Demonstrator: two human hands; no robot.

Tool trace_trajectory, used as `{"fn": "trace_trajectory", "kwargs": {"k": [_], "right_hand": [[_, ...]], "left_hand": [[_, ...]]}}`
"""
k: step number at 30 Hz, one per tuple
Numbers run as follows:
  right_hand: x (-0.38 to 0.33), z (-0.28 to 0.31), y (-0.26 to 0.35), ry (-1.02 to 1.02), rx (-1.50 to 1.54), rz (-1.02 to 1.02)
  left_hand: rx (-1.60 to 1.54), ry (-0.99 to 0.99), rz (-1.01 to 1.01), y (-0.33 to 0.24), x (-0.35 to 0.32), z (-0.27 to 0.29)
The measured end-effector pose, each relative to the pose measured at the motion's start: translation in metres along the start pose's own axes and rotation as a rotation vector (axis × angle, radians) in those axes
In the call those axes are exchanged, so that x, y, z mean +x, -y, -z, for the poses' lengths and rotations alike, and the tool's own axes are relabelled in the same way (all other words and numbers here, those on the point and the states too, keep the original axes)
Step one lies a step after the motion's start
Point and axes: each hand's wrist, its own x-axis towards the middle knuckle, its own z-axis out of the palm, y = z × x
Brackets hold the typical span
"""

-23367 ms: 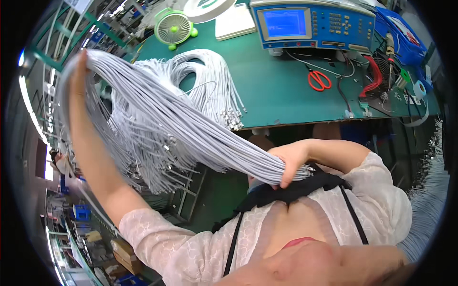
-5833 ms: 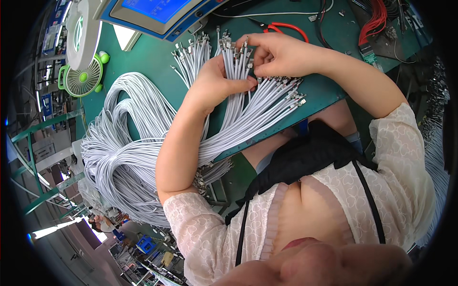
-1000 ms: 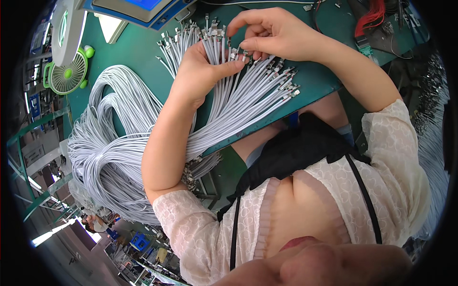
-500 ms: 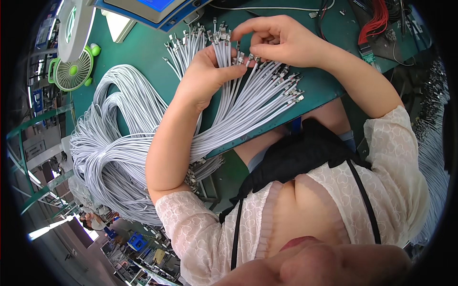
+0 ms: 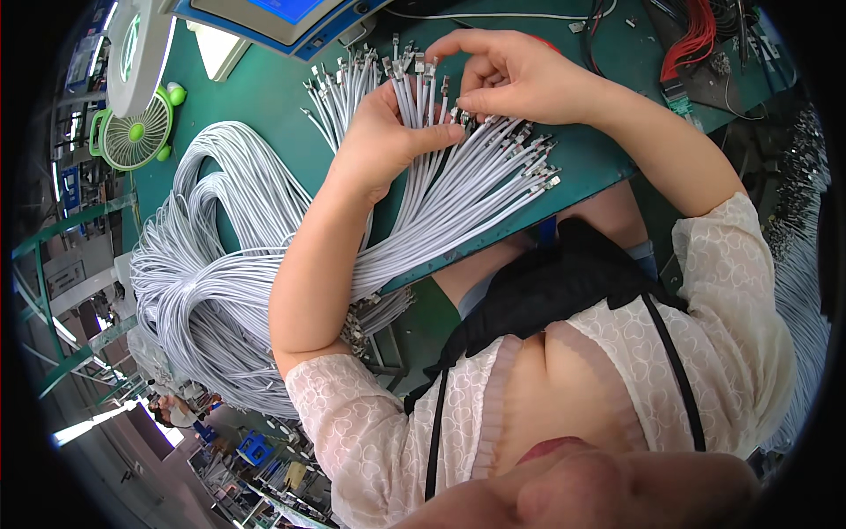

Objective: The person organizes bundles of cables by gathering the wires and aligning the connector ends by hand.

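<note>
The left hand (image 5: 377,145) grasped slender, round, metal-tipped white cables (image 5: 407,102); whether the right hand (image 5: 529,84) pinched any could not be told.

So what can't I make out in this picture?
All in the head view:
Left hand: some fingers hidden behind the cables it holds.
Right hand: fingertips overlap the cable ends, so whether they pinch one is unclear.
Metal tips: too small for detail.
Blue machine: cut off by the top edge.
Background person: too small and distant.
</note>
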Motion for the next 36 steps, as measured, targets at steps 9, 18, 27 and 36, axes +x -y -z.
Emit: {"fn": "trace_trajectory", "kwargs": {"k": [9,18,27,36], "right_hand": [[0.0,0.0,-0.003,-0.007,-0.016,-0.002],[0.003,0.004,-0.003,-0.05,0.105,-0.028],[0.005,0.008,0.008,-0.103,0.333,-0.048],[0.005,0.011,0.003,-0.063,0.321,-0.039]], "left_hand": [[0.002,0.028,-0.008,-0.001,0.0,-0.001],[-0.081,0.058,-0.058,-0.001,0.0,0.004],[-0.062,0.009,-0.065,-0.003,0.001,0.002],[-0.029,0.015,-0.051,-0.001,0.002,0.002]]}}
